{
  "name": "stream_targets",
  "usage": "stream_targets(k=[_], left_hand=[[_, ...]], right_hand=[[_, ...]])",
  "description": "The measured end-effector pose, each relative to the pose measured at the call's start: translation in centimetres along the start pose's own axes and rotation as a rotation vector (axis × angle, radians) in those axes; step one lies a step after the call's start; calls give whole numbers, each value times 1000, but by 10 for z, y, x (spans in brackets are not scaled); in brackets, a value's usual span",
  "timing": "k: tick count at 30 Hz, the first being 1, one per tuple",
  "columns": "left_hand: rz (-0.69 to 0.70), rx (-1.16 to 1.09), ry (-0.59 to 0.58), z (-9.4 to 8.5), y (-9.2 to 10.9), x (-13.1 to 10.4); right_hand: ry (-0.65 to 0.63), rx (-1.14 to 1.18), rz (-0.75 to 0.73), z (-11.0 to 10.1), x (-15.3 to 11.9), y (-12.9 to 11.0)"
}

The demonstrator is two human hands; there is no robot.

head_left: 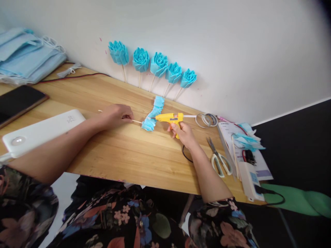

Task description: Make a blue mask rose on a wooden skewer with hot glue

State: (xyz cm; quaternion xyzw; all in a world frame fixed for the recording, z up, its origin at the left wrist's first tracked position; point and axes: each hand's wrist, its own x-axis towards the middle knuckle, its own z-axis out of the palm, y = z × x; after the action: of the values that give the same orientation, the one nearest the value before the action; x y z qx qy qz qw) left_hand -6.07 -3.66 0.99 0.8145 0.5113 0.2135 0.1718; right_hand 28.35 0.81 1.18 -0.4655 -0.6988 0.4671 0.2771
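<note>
My left hand [120, 115] pinches a thin wooden stick [136, 121], whose right end meets the lower end of a pleated light-blue strip [157, 107] on the table. Wrapped round the handle of a yellow glue gun [169, 118] is my right hand [182, 132]. The gun points left, its nozzle at the strip near the stick's end. A white glue stick shows at its rear. Behind, several blue fabric roses [159, 64] on sticks lean against the wall.
Scissors [219, 158] lie right of my right forearm, near tape rolls [209, 120]. A power strip [250, 181] and papers with blue scraps [245, 141] are far right. At left are a white lamp-like device [43, 132], a phone [20, 101] and stacked blue masks [28, 57].
</note>
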Motion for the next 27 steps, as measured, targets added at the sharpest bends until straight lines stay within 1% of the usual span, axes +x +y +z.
stream_targets(k=[5, 10, 13, 18, 21, 25, 27], left_hand=[[5, 7, 3, 1, -4, 0], [25, 8, -1, 2, -7, 0], [33, -7, -5, 2, -8, 1], [53, -30, 3, 1, -7, 1], [48, -28, 0, 0, -7, 1], [21, -22, -25, 0, -6, 2], [14, -18, -27, -1, -5, 2]], right_hand=[[-5, -79, 0, 1, -2, -7], [37, -34, -12, -2, 0, 2], [34, -39, -26, -3, 0, 4], [4, -148, -23, 0, -4, -9], [6, -186, -23, 1, -7, -16], [27, -170, -37, 1, -8, -15], [18, -213, -68, 1, -7, -14]])
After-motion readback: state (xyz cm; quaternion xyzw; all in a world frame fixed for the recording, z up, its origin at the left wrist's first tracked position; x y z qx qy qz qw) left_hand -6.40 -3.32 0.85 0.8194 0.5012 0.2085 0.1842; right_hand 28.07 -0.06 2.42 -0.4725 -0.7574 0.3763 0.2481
